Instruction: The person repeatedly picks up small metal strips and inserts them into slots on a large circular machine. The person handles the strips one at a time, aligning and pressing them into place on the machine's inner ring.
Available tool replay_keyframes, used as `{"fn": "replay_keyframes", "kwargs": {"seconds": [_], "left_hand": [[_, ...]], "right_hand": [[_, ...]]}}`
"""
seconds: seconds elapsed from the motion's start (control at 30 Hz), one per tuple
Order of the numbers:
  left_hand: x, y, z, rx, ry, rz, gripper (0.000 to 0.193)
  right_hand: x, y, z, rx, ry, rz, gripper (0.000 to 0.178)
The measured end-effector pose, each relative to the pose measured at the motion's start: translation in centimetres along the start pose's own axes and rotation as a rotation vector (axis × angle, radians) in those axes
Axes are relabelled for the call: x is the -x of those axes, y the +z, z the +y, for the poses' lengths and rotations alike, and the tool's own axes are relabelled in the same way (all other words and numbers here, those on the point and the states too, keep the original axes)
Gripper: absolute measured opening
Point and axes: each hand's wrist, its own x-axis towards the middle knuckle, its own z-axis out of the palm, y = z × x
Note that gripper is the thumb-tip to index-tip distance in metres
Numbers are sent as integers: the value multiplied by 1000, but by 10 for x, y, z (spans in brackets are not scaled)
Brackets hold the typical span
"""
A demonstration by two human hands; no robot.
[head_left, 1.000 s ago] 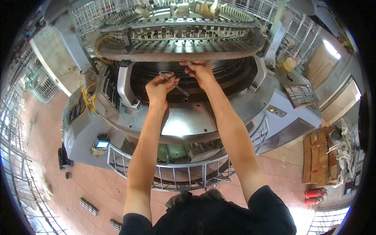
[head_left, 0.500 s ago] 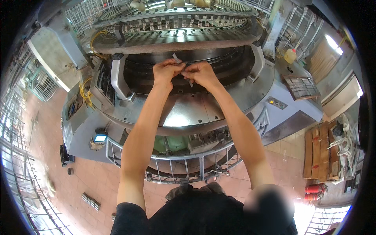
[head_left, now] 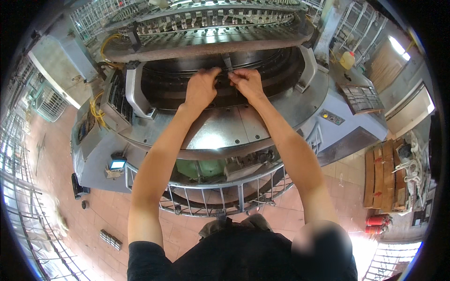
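Grey strip (head_left: 227, 61) in right grip (head_left: 248, 85), yellow jug (head_left: 347, 61)

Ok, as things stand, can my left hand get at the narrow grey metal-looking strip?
Probably yes: your left hand is close beside the narrow grey metal-looking strip, and nothing visible stands between them. Your right hand seems to pinch it, but the stretch above is exposed.

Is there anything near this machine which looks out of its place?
Possibly: a grey ribbed block lies loose on the tiled floor at lower left, apart from the machine, where someone might trip.
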Motion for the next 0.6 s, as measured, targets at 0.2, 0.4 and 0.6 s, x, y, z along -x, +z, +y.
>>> {"fn": "replay_keyframes", "kwargs": {"seconds": [0.2, 0.4, 0.6], "left_hand": [[17, 3, 11, -584, 223, 113, 37], [12, 5, 14, -447, 56, 40, 33], [11, 8, 17, -395, 160, 185, 29]], "right_hand": [[0, -1, -1, 130, -53, 14, 21], [-1, 0, -1, 173, -64, 18, 19], [-3, 0, 0, 158, -74, 27, 18]]}}
